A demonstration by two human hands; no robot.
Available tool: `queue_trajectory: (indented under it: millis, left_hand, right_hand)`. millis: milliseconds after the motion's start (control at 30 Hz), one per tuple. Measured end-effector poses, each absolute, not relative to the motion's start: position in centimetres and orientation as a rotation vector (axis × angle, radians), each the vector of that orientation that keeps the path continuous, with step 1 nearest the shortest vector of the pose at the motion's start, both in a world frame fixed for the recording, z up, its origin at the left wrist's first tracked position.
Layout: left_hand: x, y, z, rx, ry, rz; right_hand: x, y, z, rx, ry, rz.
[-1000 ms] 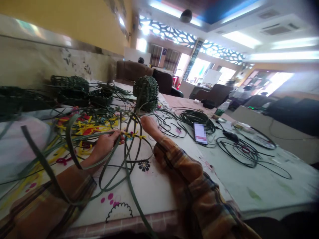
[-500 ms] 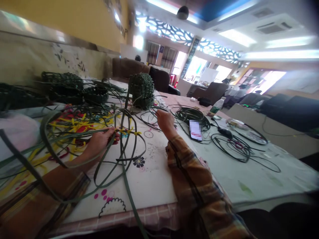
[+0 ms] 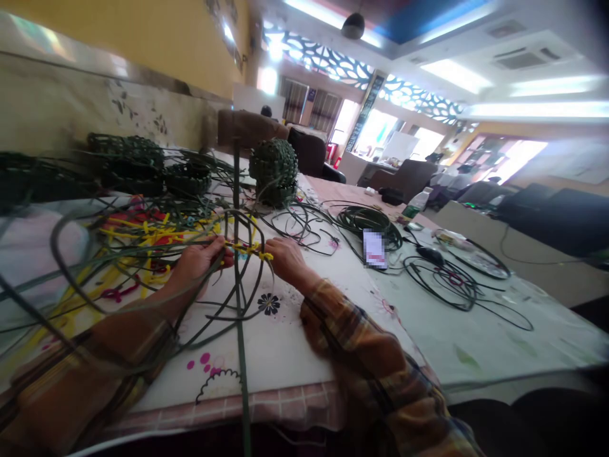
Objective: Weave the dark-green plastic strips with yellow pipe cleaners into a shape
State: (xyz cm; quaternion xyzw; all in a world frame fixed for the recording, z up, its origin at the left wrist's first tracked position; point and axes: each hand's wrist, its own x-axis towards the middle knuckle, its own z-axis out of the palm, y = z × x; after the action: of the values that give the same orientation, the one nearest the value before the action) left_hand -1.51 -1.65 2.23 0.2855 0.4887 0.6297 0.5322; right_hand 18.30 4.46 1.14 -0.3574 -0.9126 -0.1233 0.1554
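My left hand [image 3: 202, 260] is closed on the left end of a small yellow woven strip piece [image 3: 247, 249] crossed by dark green strips. At its right end, my right hand [image 3: 284, 257] is closed too, pinching the yellow tip. Long green strips [image 3: 240, 330] loop from the piece across the flowered tablecloth [image 3: 280, 355] toward me. Both my sleeves are plaid.
A rounded green woven basket [image 3: 276, 170] stands behind the hands, flatter green woven pieces [image 3: 137, 166] at the back left. Loose yellow and red strips [image 3: 137, 238] lie to the left. Coils of dark cord [image 3: 371, 222] and a phone [image 3: 373, 249] lie on the right. Chairs and people are far behind.
My right hand has come back from the cords near the basket to the yellow woven piece and closed on its right end. The left hand has kept its hold.
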Motion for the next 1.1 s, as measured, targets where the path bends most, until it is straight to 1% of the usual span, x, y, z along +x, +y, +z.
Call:
queue_trajectory:
  millis: [133,333,567,700,800,933,1033,1100]
  left_hand:
    - [-1.9,-1.4,2.7,0.598,1.205,1.578]
    - [-1.8,-1.6,2.9,0.591,1.216,1.586]
    - [-0.2,-2.5,1.6,0.728,1.108,1.393]
    - [0.6,-3.1,1.0,0.786,1.123,1.303]
    - [0.6,-3.2,1.1,0.79,1.152,1.312]
    - [0.3,-3.0,1.4,0.816,1.169,1.393]
    - [0.1,-2.8,0.9,0.883,1.172,1.437]
    - [-0.1,-2.6,0.3,0.953,1.161,1.429]
  right_hand:
    - [21.1,5.6,0.6,-1.076,-2.574,-0.427]
    - [23.3,5.5,0.4,-0.997,-2.537,-0.508]
    - [21.0,3.1,-0.4,-1.049,-2.484,-0.52]
    - [19.0,1.5,-1.0,-1.01,-2.583,-0.373]
    - [18.2,1.1,-1.2,-0.959,-2.549,-0.291]
    - [18.1,1.1,-1.1,-0.714,-2.403,-0.168]
    - [18.0,0.9,-1.0,-0.602,-2.317,0.069]
    - [17.8,0.6,-1.1,-0.642,-2.253,0.333]
